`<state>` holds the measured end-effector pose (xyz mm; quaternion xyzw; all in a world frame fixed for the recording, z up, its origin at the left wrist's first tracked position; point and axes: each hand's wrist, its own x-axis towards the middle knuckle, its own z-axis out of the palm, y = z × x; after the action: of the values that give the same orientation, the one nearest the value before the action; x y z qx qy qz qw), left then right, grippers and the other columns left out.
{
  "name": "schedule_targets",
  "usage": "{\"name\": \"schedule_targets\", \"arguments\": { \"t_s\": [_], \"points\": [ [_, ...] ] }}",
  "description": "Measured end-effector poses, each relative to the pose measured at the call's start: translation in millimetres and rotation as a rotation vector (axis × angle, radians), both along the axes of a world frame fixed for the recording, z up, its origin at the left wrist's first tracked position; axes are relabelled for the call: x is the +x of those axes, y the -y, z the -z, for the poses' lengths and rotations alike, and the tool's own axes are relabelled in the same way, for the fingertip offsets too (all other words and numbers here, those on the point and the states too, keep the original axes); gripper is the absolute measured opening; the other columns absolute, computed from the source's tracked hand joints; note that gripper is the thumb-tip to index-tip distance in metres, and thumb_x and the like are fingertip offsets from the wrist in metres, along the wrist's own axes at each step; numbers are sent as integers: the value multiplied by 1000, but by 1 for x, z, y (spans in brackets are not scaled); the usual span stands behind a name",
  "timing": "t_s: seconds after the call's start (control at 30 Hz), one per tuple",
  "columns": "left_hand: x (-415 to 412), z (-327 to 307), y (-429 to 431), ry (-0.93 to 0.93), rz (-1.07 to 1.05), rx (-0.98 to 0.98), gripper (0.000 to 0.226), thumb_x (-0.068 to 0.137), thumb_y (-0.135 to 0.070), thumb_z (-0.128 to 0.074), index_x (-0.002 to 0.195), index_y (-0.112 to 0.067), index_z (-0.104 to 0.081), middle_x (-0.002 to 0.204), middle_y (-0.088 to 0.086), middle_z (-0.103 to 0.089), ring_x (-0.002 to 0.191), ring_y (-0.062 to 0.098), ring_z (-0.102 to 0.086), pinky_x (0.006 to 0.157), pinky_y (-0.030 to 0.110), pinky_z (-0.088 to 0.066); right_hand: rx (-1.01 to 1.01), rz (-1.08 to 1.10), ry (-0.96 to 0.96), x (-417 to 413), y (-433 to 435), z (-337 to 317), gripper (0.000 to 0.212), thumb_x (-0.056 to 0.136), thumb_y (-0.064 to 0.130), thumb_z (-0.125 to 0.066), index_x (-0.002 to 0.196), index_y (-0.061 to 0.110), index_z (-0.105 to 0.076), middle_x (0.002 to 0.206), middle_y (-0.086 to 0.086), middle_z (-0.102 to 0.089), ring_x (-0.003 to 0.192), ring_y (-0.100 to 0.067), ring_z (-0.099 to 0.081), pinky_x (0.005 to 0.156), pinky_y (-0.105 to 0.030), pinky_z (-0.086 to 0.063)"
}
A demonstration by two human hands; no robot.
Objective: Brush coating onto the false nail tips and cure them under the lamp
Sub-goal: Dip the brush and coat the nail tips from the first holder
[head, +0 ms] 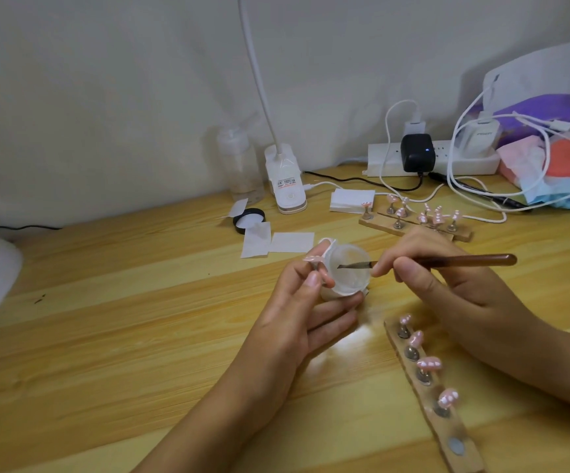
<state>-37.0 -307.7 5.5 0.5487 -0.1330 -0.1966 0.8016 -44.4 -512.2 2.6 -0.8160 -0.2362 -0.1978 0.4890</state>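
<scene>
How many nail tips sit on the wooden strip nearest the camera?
4 nail tips in a row on the near strip: far end, next, middle, nearest. None seem hidden.

The left forearm reaches in from the near edge, and the right forearm comes in from the right. The left hand, palm turned up, curls its fingers round a jar while thumb and forefinger pinch a nail tip on its stand. Just right of it, the right hand pinches a brush between thumb and fingertips.
</scene>
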Motion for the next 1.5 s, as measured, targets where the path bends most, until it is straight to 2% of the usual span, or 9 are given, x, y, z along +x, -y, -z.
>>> {"name": "schedule_targets", "arguments": {
  "t_s": [0.07,0.2,0.3,0.63,0.83,0.97,1.17,1.33,1.5],
  "points": [
    [0,2,0,30,3,33,23,93,-33,-48,104,-16,-59,148,-17,-44,117,30,-63,102,39,-49,-48,-4,28,0,0,1,25,98,26,-44,99,16,-67,94,3,-61,92,-17,-58,81,-29,-45],
    [0,3,1,79,18,51,18,94,-33,-48,99,-29,-65,144,-24,-47,118,27,-63,102,36,-50,-107,-14,40,1,-1,3,25,98,26,-44,100,16,-66,95,1,-59,93,-17,-57,81,-25,-44],
    [0,6,1,97,28,52,18,95,-33,-47,104,-26,-61,141,-26,-50,119,27,-62,102,35,-49,-126,-27,27,2,-2,3,26,99,26,-42,96,14,-66,92,3,-58,91,-14,-56,80,-22,-43],
    [1,5,1,84,24,24,18,94,-32,-48,89,-31,-66,144,-24,-47,118,30,-63,99,36,-51,-100,-32,11,2,-2,2,27,98,26,-43,98,13,-67,92,1,-59,92,-15,-57,81,-22,-43],
    [1,7,0,71,29,13,17,94,-32,-48,101,-23,-61,145,-22,-48,119,30,-62,103,38,-48,-62,-38,12,1,-1,1,27,98,24,-42,94,11,-66,91,1,-59,91,-14,-57,82,-21,-43],
    [1,6,1,57,24,1,17,94,-30,-47,99,-21,-60,142,-20,-51,118,31,-63,102,37,-49,-86,-46,6,2,-2,1,28,98,24,-43,97,10,-67,92,-1,-60,92,-15,-58,82,-23,-45],
    [0,4,1,51,33,22,32,95,-30,-43,115,-6,-46,131,-20,-61,119,31,-63,103,37,-49,-48,-47,10,0,-1,1,27,98,24,-42,94,12,-66,91,3,-60,92,-13,-58,83,-21,-43],
    [-1,1,2,19,-1,21,32,92,-31,-47,114,-8,-52,146,-17,-49,116,31,-64,102,39,-49,-83,-68,-14,2,-2,2,28,98,24,-43,96,10,-67,92,0,-61,93,-15,-59,83,-28,-46],
    [-1,1,2,12,-9,32,37,92,-31,-46,117,-4,-49,140,-16,-55,116,31,-64,101,37,-50,-47,-46,7,1,-1,1,27,98,23,-42,93,12,-66,91,2,-60,92,-15,-58,83,-23,-44]
  ]
}}
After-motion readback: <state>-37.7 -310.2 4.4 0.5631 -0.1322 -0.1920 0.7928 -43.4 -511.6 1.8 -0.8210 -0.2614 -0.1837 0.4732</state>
